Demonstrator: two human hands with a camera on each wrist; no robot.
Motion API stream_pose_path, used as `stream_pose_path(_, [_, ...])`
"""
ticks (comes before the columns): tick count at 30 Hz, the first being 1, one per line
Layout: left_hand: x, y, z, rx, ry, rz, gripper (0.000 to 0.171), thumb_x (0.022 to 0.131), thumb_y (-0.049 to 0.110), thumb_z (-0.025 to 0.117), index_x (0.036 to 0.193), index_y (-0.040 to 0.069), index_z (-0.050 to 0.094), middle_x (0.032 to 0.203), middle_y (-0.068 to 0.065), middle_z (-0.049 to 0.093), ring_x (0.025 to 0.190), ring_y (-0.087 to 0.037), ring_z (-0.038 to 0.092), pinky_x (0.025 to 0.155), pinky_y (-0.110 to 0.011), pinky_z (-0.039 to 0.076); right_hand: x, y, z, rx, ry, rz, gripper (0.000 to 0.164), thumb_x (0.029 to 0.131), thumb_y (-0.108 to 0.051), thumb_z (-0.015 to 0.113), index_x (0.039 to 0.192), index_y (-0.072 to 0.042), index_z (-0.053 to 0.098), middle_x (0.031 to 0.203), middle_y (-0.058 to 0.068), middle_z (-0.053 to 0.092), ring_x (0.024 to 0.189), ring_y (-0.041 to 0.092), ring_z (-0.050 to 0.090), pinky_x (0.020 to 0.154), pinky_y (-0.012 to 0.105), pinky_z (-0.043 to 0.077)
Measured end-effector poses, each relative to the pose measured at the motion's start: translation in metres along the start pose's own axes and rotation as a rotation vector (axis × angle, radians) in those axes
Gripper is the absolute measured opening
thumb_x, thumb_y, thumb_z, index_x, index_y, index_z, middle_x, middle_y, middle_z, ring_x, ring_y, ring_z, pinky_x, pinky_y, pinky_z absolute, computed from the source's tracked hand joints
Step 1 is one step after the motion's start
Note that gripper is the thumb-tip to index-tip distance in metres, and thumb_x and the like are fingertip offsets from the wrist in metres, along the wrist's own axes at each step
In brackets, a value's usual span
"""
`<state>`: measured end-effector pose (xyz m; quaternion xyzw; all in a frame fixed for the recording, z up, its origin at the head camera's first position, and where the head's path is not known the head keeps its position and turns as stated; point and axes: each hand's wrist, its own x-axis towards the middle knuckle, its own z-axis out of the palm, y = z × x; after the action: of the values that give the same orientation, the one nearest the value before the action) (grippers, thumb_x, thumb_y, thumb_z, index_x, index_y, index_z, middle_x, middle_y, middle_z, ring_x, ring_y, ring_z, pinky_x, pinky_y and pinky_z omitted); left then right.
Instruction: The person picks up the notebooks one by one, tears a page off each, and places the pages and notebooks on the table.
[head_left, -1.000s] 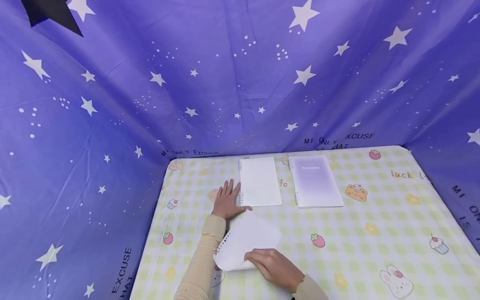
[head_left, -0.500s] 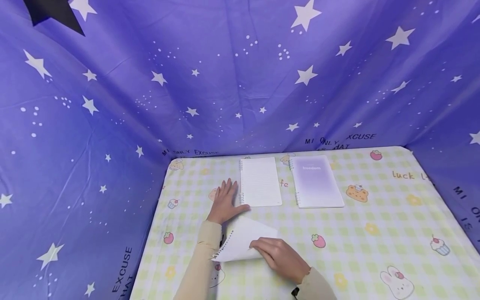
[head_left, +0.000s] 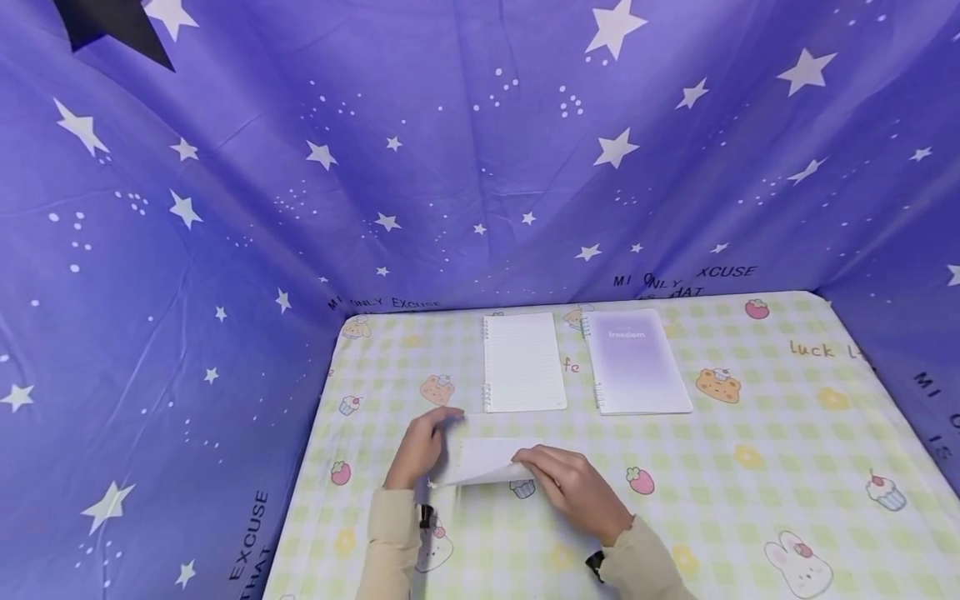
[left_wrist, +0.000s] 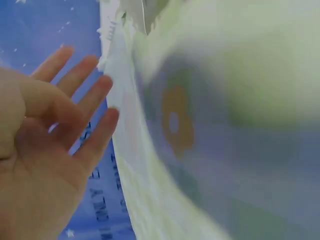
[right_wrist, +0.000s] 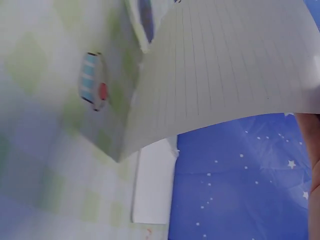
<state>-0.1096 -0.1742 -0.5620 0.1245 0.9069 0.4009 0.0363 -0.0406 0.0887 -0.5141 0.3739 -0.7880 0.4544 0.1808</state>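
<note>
A loose sheet of lined paper [head_left: 491,457] is pinched at its right end by my right hand [head_left: 581,493], and it rises off the cloth in a bend. The right wrist view shows the lined face of the sheet [right_wrist: 215,70], with the edge of my right hand [right_wrist: 311,170] beside it. My left hand [head_left: 417,446] is near the sheet's left end; in the left wrist view that hand [left_wrist: 60,135] holds nothing, its fingers mostly extended. Torn notches line the paper's edge [left_wrist: 148,15]. Beyond my hands lies a spiral notebook [head_left: 525,367] showing a lined page.
A closed purple spiral notebook [head_left: 636,367] lies to the right of the lined one. Both lie on a green-checked tablecloth [head_left: 720,533] with cartoon prints. Purple star-print curtains [head_left: 450,167] stand at the back and sides of the table.
My left hand has lifted from beside the notebook's lower left corner and drawn back nearer. My right hand has moved slightly right and away with the sheet, which has turned and now shows as a narrower strip.
</note>
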Motion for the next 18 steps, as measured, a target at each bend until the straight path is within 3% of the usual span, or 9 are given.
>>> stream_pose_path(2, [-0.016, -0.001, 0.000, -0.031, -0.042, 0.030, 0.061, 0.073, -0.024, 0.046, 0.118, 0.013, 0.060, 0.123, -0.005, 0.058, 0.116, -0.025, 0.052, 0.098, -0.043, 0.041, 0.004, 0.000, -0.002, 0.010, 0.019, -0.006, 0.030, 0.082, 0.008, 0.060, 0.108, -0.008, 0.064, 0.103, -0.004, 0.065, 0.092, 0.009, 0.063, 0.082, 0.016, 0.049])
stream_pose_path(4, [-0.031, -0.001, 0.004, -0.052, -0.076, 0.036, 0.065, 0.071, -0.025, 0.045, 0.122, 0.014, 0.058, 0.127, -0.005, 0.056, 0.122, -0.026, 0.047, 0.101, -0.043, 0.037, 0.009, 0.000, -0.005, 0.016, 0.036, -0.011, 0.030, 0.082, 0.009, 0.060, 0.108, -0.007, 0.064, 0.102, -0.003, 0.066, 0.091, 0.010, 0.063, 0.080, 0.017, 0.049])
stream_pose_path(7, [-0.051, 0.001, 0.011, -0.087, -0.108, -0.015, 0.062, 0.076, -0.017, 0.048, 0.128, 0.016, 0.053, 0.132, -0.004, 0.051, 0.126, -0.026, 0.042, 0.103, -0.043, 0.034, 0.014, -0.001, -0.008, 0.012, 0.061, -0.019, 0.028, 0.083, 0.009, 0.059, 0.106, -0.005, 0.064, 0.099, -0.003, 0.066, 0.089, 0.009, 0.064, 0.078, 0.016, 0.050])
stream_pose_path(8, [-0.057, 0.004, 0.014, -0.108, -0.114, -0.048, 0.057, 0.080, -0.011, 0.050, 0.130, 0.018, 0.051, 0.134, -0.003, 0.049, 0.127, -0.025, 0.041, 0.097, -0.043, 0.041, 0.016, -0.001, -0.009, 0.009, 0.068, -0.018, 0.027, 0.083, 0.009, 0.059, 0.106, -0.005, 0.064, 0.099, -0.003, 0.066, 0.088, 0.009, 0.064, 0.078, 0.017, 0.050])
stream_pose_path(10, [-0.066, 0.008, 0.020, -0.144, -0.119, -0.101, 0.050, 0.087, 0.005, 0.056, 0.133, 0.021, 0.048, 0.137, 0.000, 0.047, 0.129, -0.023, 0.038, 0.100, -0.043, 0.038, 0.020, -0.002, -0.011, 0.003, 0.083, -0.019, 0.026, 0.083, 0.009, 0.059, 0.105, -0.004, 0.064, 0.098, -0.002, 0.066, 0.088, 0.010, 0.064, 0.078, 0.017, 0.050])
stream_pose_path(14, [-0.081, 0.014, 0.033, -0.227, -0.070, -0.175, 0.048, 0.086, 0.030, 0.064, 0.132, 0.023, 0.049, 0.135, 0.004, 0.048, 0.129, -0.019, 0.038, 0.103, -0.040, 0.036, 0.025, -0.001, -0.015, -0.009, 0.097, -0.011, 0.029, 0.082, 0.009, 0.059, 0.106, -0.006, 0.064, 0.099, -0.002, 0.066, 0.090, 0.012, 0.065, 0.080, 0.018, 0.050])
stream_pose_path(15, [-0.084, 0.015, 0.036, -0.235, -0.049, -0.180, 0.047, 0.085, 0.034, 0.063, 0.129, 0.022, 0.051, 0.132, 0.005, 0.051, 0.128, -0.018, 0.040, 0.107, -0.041, 0.028, 0.026, -0.001, -0.016, -0.014, 0.100, -0.007, 0.030, 0.082, 0.009, 0.059, 0.107, -0.006, 0.064, 0.099, -0.002, 0.066, 0.090, 0.012, 0.065, 0.079, 0.018, 0.050])
stream_pose_path(18, [-0.092, 0.017, 0.041, -0.258, 0.020, -0.176, 0.038, 0.087, 0.038, 0.058, 0.119, 0.017, 0.059, 0.121, 0.002, 0.059, 0.121, -0.020, 0.048, 0.103, -0.043, 0.034, 0.028, 0.001, -0.017, -0.030, 0.106, 0.002, 0.032, 0.082, 0.009, 0.060, 0.108, -0.008, 0.064, 0.100, -0.003, 0.066, 0.090, 0.012, 0.065, 0.079, 0.018, 0.051])
